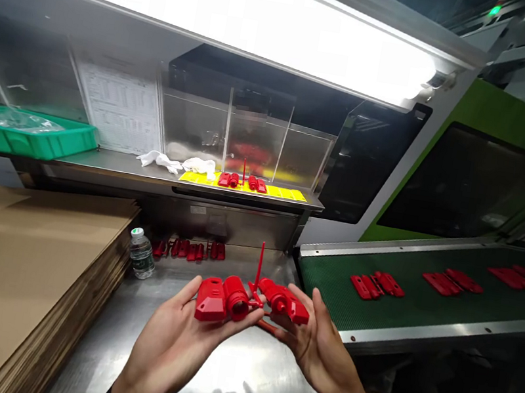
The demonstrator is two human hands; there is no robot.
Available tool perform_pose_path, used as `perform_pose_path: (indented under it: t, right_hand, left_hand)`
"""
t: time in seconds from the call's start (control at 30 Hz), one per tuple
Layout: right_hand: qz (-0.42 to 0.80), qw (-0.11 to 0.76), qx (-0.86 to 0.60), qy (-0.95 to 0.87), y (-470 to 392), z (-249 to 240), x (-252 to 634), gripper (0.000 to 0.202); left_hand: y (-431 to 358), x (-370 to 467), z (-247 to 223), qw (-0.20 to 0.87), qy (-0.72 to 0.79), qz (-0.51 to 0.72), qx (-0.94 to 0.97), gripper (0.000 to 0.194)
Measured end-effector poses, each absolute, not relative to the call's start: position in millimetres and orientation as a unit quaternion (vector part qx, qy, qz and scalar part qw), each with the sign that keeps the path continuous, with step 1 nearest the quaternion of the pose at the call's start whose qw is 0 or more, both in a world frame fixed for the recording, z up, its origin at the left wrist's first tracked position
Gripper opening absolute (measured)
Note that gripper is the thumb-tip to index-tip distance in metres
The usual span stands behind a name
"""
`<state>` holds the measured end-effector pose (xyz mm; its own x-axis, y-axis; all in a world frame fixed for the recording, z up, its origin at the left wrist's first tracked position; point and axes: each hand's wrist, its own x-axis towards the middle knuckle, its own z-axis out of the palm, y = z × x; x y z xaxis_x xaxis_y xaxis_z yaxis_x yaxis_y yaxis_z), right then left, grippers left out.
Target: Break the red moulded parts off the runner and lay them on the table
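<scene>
**Ana:** While both palms face up over the steel table (238, 379), let's sweep from the left. Flat cardboard stack (15, 277) along the left edge, green tray (23, 135) up on the shelf, a water bottle (141, 254) tucked beside the cardboard.

**Ben:** And the hands?

**Ana:** Left hand (172, 342) open, fingers cupped loosely under the left half of the red moulded part (250, 301), thumb resting on it. Right hand (318, 348) the same on the other half, fingers spread, nothing pinched hard. The piece sits across both, above the table, its two bodies joined at a thin upright stem in the middle.

**Ben:** How far along, would you say?

**Ana:** My reading: this one is not yet separated, stem in place. A row of red pieces (189, 250) lies at the back of the table, and another pair sits on the yellow mat (287, 193) on the shelf, so some look handled. Plenty appears left, though: more red mouldings (378, 286) are strung along the green conveyor (425, 302) to the right.

**Ben:** Room to move?

**Ana:** Bare steel under and ahead of the hands, fairly open. Tight on the flanks: cardboard edge near the left wrist, the conveyor's metal rail just beside the right hand. Shelf lip overhangs the back row.
</scene>
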<state>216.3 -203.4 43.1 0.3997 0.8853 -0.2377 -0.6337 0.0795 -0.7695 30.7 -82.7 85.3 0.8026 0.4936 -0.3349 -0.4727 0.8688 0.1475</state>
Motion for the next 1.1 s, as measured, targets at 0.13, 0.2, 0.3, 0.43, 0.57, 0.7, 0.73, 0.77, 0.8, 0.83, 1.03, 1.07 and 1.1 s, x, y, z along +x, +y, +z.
perform_pose_path:
  t: [0.13,0.2,0.3,0.43,0.57,0.7,0.73,0.77,0.8,0.83,1.03,1.07,1.1]
  right_hand:
    - [0.308,0.663,-0.617,-0.291,-203.3,42.3,201.6,0.069]
    - [0.249,0.636,-0.657,-0.319,-201.2,38.7,197.4,0.06]
    - [0.247,0.643,-0.651,-0.319,-198.2,32.0,195.6,0.056]
    - [0.341,0.706,-0.563,-0.261,-196.4,20.7,200.4,0.05]
    - [0.366,0.727,-0.548,-0.192,-194.1,6.3,205.6,0.051]
    - [0.462,0.727,-0.481,-0.163,-187.3,-1.0,205.1,0.065]
    - [0.495,0.725,-0.452,-0.16,-184.5,-1.2,204.6,0.064]
    - [0.526,0.72,-0.424,-0.16,-181.2,-1.0,204.2,0.063]
    - [0.553,0.714,-0.398,-0.165,-177.6,-0.8,204.0,0.062]
    - [0.573,0.705,-0.38,-0.172,-173.7,-0.8,203.9,0.062]
    - [0.599,0.674,-0.359,-0.242,-155.5,-14.0,208.2,0.049]
    - [0.59,0.681,-0.357,-0.248,-154.3,-17.6,210.0,0.054]
    - [0.578,0.691,-0.355,-0.25,-153.6,-21.1,212.1,0.058]
  left_hand:
    - [-79.1,27.5,85.4,0.937,0.214,0.277,0.001,0.049]
    - [-78.6,25.6,87.6,0.933,0.219,0.284,-0.006,0.045]
    - [-76.4,21.6,90.9,0.931,0.221,0.29,-0.017,0.041]
    - [-71.9,14.9,93.2,0.935,0.198,0.294,-0.03,0.037]
    - [-72.4,9.2,91.3,0.935,0.18,0.304,-0.007,0.041]
    - [-78.0,7.2,85.8,0.949,0.111,0.292,0.049,0.033]
    - [-79.9,7.6,84.7,0.951,0.109,0.285,0.059,0.035]
    - [-81.9,8.2,84.0,0.952,0.112,0.279,0.063,0.039]
    - [-84.1,9.1,83.5,0.952,0.116,0.275,0.065,0.044]
    - [-86.3,9.9,83.3,0.952,0.119,0.274,0.068,0.051]
    - [-97.1,6.0,77.3,0.939,0.133,0.252,0.191,0.07]
    - [-98.3,3.4,74.5,0.934,0.132,0.236,0.235,0.071]
    - [-99.2,0.3,71.1,0.926,0.128,0.221,0.279,0.072]
